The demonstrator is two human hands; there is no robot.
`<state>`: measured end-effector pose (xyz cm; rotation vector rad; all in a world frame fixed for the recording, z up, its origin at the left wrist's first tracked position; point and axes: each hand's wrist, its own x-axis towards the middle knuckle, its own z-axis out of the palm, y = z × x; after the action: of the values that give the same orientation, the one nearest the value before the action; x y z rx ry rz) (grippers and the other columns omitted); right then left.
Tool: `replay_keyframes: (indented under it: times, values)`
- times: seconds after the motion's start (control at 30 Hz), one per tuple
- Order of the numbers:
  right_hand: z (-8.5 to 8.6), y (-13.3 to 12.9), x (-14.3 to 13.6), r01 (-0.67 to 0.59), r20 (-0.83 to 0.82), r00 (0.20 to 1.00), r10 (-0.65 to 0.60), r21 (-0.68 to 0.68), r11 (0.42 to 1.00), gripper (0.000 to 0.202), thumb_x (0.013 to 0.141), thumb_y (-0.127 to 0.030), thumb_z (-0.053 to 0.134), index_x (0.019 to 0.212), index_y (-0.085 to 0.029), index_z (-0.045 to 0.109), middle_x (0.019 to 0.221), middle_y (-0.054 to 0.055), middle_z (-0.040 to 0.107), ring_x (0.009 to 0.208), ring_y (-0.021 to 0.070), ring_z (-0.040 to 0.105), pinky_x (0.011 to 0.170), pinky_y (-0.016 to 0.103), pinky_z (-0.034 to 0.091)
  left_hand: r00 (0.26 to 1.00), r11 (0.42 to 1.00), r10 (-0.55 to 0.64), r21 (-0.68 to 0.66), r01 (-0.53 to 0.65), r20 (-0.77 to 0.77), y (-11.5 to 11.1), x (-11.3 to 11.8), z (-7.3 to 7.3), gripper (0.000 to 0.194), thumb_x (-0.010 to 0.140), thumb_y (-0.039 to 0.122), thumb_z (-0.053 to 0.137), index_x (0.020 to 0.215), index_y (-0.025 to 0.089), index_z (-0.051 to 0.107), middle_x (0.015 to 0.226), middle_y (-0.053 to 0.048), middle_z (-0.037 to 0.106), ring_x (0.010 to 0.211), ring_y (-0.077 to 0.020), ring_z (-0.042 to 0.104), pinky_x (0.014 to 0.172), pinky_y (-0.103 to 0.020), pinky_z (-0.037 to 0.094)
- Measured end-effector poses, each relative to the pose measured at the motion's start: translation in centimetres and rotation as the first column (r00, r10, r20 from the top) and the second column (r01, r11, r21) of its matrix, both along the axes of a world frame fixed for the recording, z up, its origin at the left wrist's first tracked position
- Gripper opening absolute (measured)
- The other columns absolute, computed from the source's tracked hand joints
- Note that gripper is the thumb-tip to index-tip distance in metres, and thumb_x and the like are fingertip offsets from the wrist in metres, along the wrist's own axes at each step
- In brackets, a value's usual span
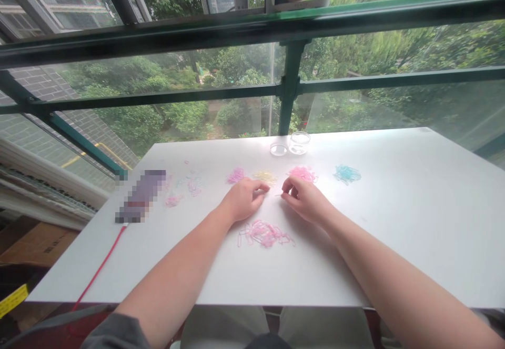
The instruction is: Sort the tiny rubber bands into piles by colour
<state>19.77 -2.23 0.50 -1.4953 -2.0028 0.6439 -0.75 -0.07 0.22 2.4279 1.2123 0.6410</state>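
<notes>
Beside a window with green railings (290, 83) stands a white table (418, 207), its top lit by daylight. Over its middle, the right hand (302, 199) has its fingertips pinched on a thin pale piece (278, 195), too small to make out fully. Facing it, the left hand (245, 199) has thumb and forefinger nearly meeting; whether anything sits between them, I cannot tell. Just nearer the person lies a loose pile of pink clips (266, 234). Past the hands run four heaps: purple (236, 175), yellow (265, 177), brighter pink (302, 173) and, farther right, teal (347, 173). Two clear round containers (300, 145) stand behind these. Leftward are scattered small clips (193, 186), then a pixelated dark object (140, 196) with a red cable (100, 267). Trees (236, 70) fill the view outside.
</notes>
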Motion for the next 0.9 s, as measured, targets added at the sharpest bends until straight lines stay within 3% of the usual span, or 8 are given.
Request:
replay_keyframes:
  times: [0.3,0.6,0.9]
  values:
    - [0.0,0.2,0.0,0.011,-0.073,0.997,-0.01,0.01,1.0,0.006,0.073,-0.022,0.053,0.076,-0.02,0.05,0.057,-0.005,0.05,0.05,0.0097,0.044,0.051,0.023,0.033,0.995,1.0,-0.009,0.0,0.009,0.097,-0.3,-0.1,0.4,0.015,0.077,0.019,0.054,0.084,0.021,0.067,0.081,-0.001,0.065,0.077,-0.0145,0.058,0.077,-0.029,0.045]
    - [0.0,-0.5,-0.6,-0.159,-0.134,0.976,0.169,0.085,0.984,0.004,0.075,-0.021,0.053,0.075,-0.019,0.049,0.058,-0.005,0.047,0.051,0.0084,0.041,0.049,0.021,0.032,0.98,0.986,-0.082,-0.131,0.107,0.182,-1.5,0.8,0.6,0.019,0.078,0.032,0.058,0.089,0.02,0.067,0.079,-0.001,0.068,0.064,-0.0112,0.057,0.066,-0.024,0.045]
    - [0.4,-0.8,-0.7,-0.166,-0.137,0.975,0.178,0.089,0.982,0.004,0.074,-0.017,0.051,0.077,-0.019,0.05,0.061,-0.004,0.05,0.052,0.0084,0.043,0.05,0.021,0.033,0.981,0.992,-0.015,-0.12,0.039,0.194,-1.5,0.8,0.8,0.014,0.077,0.028,0.056,0.076,0.018,0.065,0.073,-0.001,0.067,0.065,-0.0112,0.058,0.063,-0.024,0.045]
